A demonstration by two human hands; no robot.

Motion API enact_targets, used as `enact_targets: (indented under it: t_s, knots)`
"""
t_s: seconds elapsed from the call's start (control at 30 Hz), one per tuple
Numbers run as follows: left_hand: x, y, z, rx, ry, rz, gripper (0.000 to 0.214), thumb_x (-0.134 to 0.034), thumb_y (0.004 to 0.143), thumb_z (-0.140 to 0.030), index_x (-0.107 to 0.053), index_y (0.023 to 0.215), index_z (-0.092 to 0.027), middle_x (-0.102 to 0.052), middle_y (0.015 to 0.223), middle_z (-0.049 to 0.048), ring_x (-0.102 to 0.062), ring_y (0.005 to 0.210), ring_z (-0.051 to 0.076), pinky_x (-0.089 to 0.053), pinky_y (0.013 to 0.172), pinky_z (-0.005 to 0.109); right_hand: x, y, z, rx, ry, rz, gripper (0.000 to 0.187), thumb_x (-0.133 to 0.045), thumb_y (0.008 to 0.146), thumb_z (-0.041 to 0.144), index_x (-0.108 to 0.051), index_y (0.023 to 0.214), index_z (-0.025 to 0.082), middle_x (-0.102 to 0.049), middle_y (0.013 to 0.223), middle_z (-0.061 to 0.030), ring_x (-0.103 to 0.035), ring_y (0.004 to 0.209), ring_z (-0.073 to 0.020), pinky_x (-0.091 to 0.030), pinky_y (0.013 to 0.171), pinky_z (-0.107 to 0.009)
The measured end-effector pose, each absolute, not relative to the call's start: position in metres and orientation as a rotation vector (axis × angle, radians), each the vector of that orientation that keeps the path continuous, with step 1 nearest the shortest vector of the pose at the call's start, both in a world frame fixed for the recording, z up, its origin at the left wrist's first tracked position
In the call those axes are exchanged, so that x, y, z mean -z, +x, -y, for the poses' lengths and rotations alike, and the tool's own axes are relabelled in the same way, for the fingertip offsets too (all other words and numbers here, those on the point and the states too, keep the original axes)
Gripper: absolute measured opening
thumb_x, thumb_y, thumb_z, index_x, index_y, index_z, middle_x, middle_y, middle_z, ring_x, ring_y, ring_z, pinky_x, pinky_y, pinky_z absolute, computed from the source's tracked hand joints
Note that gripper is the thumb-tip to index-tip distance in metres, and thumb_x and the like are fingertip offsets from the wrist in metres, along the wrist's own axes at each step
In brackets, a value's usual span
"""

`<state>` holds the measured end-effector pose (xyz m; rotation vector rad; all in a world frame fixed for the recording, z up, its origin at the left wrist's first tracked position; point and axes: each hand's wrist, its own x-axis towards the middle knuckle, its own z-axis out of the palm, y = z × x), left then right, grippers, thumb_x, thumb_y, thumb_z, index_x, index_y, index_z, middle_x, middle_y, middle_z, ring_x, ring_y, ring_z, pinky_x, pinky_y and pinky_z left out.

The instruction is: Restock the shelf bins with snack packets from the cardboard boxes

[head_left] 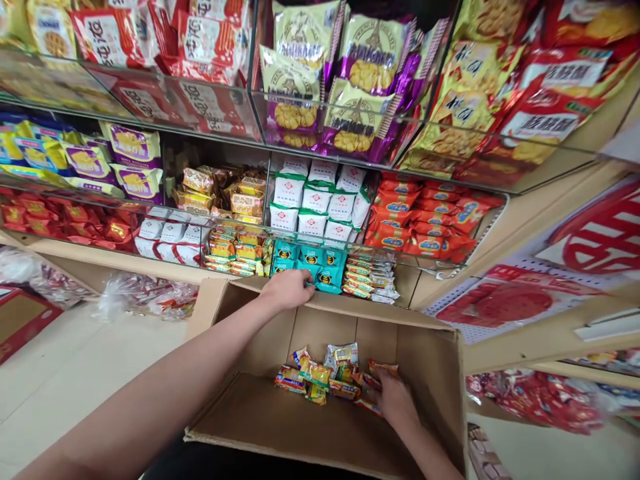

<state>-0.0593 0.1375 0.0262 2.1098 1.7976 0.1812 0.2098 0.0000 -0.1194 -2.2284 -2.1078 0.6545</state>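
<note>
A cardboard box (420, 353) stands open below the shelves, with several small wrapped snack packets (315, 373) lying loosely on its bottom. My right hand (396, 399) is down inside it, fingers curled around an orange snack packet (384, 367) at the right of the pile. At the box's far rim, my left hand (287, 289) is closed with its fingers bent, close against the teal packets (330, 270) on the lowest shelf. What those left fingers hold, if anything, is hidden. Beside the teal packets sits a stack of orange and silver packets (367, 277).
Clear-fronted shelf bins hold white-and-green packets (316, 200), red-orange packets (423, 217) and purple biscuit bags (357, 57). Plastic bags of goods (150, 293) lie on the floor at left. More red bags (540, 400) are at right, under a slanted panel.
</note>
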Motion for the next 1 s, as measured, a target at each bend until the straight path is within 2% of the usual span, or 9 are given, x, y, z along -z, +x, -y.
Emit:
enact_targets:
  t_s: [0.13,0.27,0.37,0.47,0.57,0.67,0.77,0.87,1.0]
  knots:
    - [-0.033,-0.059,-0.130,-0.461,2.208,-1.666,0.029,-0.040,0.080,-0.040,-0.060,0.092,-0.024,-0.064,0.082,0.0031,-0.058,0.077,0.017,-0.044,0.070,0.029,0.072,0.208,0.009,-1.112,-1.712,1.490,0.021,-0.056,0.072,0.031,-0.051,0.087,0.017,-0.062,0.089,-0.0065,-0.058,0.084,-0.0197,-0.043,0.076,-0.031]
    - [-0.041,-0.034,-0.084,-0.900,2.315,-1.061,0.029,-0.042,0.081,-0.031,-0.052,0.107,-0.020,-0.058,0.100,0.0068,-0.053,0.094,0.016,-0.042,0.083,0.031,0.018,0.183,0.014,-1.329,-1.264,0.824,0.039,-0.067,0.065,0.034,-0.048,0.095,0.018,-0.062,0.091,-0.0055,-0.058,0.083,-0.0180,-0.045,0.076,-0.032]
    - [-0.040,-0.004,-0.044,-0.775,1.991,-0.868,0.067,-0.064,0.066,-0.037,-0.034,0.124,-0.020,-0.052,0.113,0.0097,-0.052,0.094,0.018,-0.045,0.079,0.031,-0.006,0.163,0.016,-1.401,-1.081,0.642,0.036,-0.067,0.065,0.032,-0.049,0.093,0.018,-0.063,0.088,-0.0045,-0.059,0.077,-0.0173,-0.047,0.072,-0.033]
    - [-0.036,0.017,-0.028,-0.594,1.543,-0.805,0.052,-0.063,0.065,-0.037,-0.046,0.109,-0.015,-0.062,0.090,0.0061,-0.057,0.077,0.015,-0.046,0.070,0.029,-0.014,0.157,0.019,-1.458,-1.042,0.648,0.035,-0.067,0.066,0.032,-0.050,0.094,0.019,-0.063,0.088,-0.0043,-0.060,0.077,-0.0178,-0.047,0.070,-0.033]
    - [-0.037,0.019,-0.034,-0.529,1.407,-0.847,0.039,-0.065,0.062,-0.034,-0.054,0.094,-0.014,-0.060,0.073,0.0004,-0.055,0.064,0.012,-0.044,0.063,0.025,-0.012,0.169,0.020,-1.335,-1.154,0.759,0.038,-0.065,0.067,0.036,-0.051,0.098,0.018,-0.062,0.091,-0.0044,-0.059,0.080,-0.0172,-0.047,0.072,-0.030]
    - [-0.040,0.015,-0.043,-0.439,1.575,-0.911,0.035,-0.064,0.063,-0.028,-0.055,0.095,-0.016,-0.056,0.064,-0.0038,-0.050,0.057,0.009,-0.041,0.054,0.021,-0.011,0.189,0.020,-1.164,-1.277,0.955,0.042,-0.061,0.070,0.039,-0.050,0.105,0.018,-0.059,0.098,-0.0052,-0.056,0.085,-0.0172,-0.046,0.074,-0.028]
    - [-0.042,0.014,-0.045,-0.402,1.708,-1.016,0.032,-0.063,0.065,-0.024,-0.055,0.096,-0.017,-0.054,0.060,-0.0053,-0.049,0.055,0.009,-0.039,0.050,0.019,-0.011,0.201,0.022,-1.095,-1.415,1.283,0.038,-0.058,0.072,0.040,-0.052,0.102,0.018,-0.060,0.094,-0.0051,-0.056,0.082,-0.0172,-0.046,0.071,-0.026]
    - [-0.050,0.013,-0.049,-0.441,1.832,-1.052,0.028,-0.061,0.068,-0.025,-0.055,0.094,-0.017,-0.059,0.068,-0.0027,-0.054,0.061,0.010,-0.042,0.054,0.019,-0.013,0.206,0.023,-1.056,-1.459,1.511,0.032,-0.056,0.074,0.040,-0.051,0.096,0.017,-0.061,0.088,-0.0051,-0.057,0.078,-0.0168,-0.046,0.068,-0.026]
    - [-0.065,-0.005,-0.074,-0.548,2.311,-1.044,0.028,-0.046,0.080,-0.030,-0.052,0.105,-0.020,-0.062,0.093,0.0035,-0.057,0.082,0.013,-0.044,0.074,0.024,-0.022,0.226,0.011,-0.732,-1.528,1.475,0.036,-0.056,0.072,0.044,-0.046,0.095,0.018,-0.061,0.089,-0.0074,-0.058,0.077,-0.0172,-0.047,0.065,-0.025]
